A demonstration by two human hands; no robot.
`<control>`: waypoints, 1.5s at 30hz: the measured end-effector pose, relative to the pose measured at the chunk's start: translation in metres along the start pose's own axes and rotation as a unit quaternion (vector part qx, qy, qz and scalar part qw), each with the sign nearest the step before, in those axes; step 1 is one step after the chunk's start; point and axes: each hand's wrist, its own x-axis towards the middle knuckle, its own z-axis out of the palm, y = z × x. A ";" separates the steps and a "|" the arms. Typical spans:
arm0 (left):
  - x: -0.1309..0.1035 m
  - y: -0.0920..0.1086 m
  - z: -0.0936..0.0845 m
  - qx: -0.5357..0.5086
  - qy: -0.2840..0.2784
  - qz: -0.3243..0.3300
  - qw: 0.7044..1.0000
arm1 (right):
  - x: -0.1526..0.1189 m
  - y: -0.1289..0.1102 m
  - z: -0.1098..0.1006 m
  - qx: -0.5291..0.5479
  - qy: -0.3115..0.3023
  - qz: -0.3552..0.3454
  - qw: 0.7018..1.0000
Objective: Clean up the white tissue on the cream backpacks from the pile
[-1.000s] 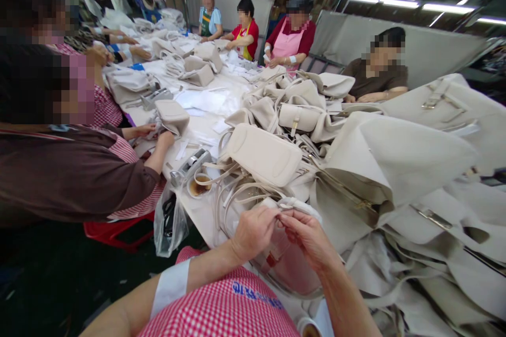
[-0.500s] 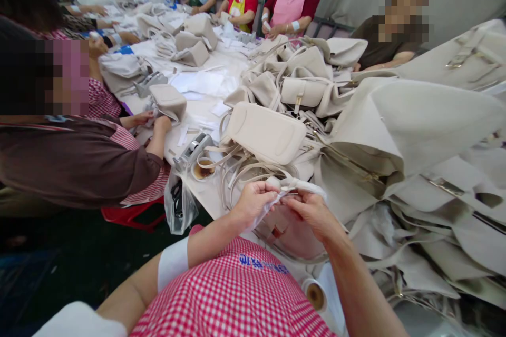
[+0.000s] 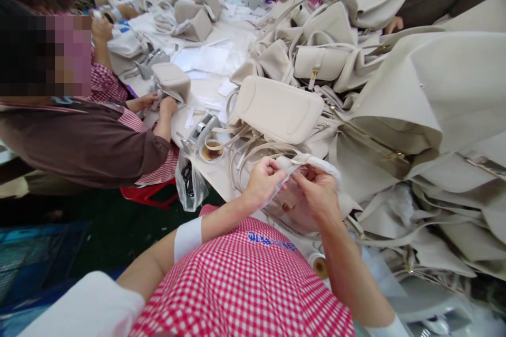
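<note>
My left hand (image 3: 265, 183) pinches the edge of a thin white wrapping (image 3: 326, 165) that looks like tissue or soft film. Its other side is gripped in the bent fingers of my right hand (image 3: 318, 192), close by. The wrapping lies along what seems to be the strap of a beige handbag (image 3: 296, 217), though the hands hide most of that strap. This bag rests against my checked apron (image 3: 245, 279), with a small gold and reddish clasp (image 3: 287, 206) on its front. Just beyond my fingers lies another beige handbag (image 3: 279, 109), with loose straps around it.
A heap of beige bags (image 3: 395, 84) rises on the right. A tape dispenser (image 3: 203, 129) and a cup of brown liquid (image 3: 213, 151) stand left of my hands, above a hanging plastic bag (image 3: 191, 184). A co-worker's sleeve (image 3: 118, 152) is at left. A tape roll (image 3: 319, 266) lies near my apron.
The view has tilted down and shifted slightly, so people across the table show less. Both hands keep hold of the wrapping; their fingers have barely moved.
</note>
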 end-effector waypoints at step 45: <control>-0.002 0.053 0.001 0.461 -0.216 0.342 0.790 | -0.029 0.010 -0.020 0.068 -0.152 0.102 0.981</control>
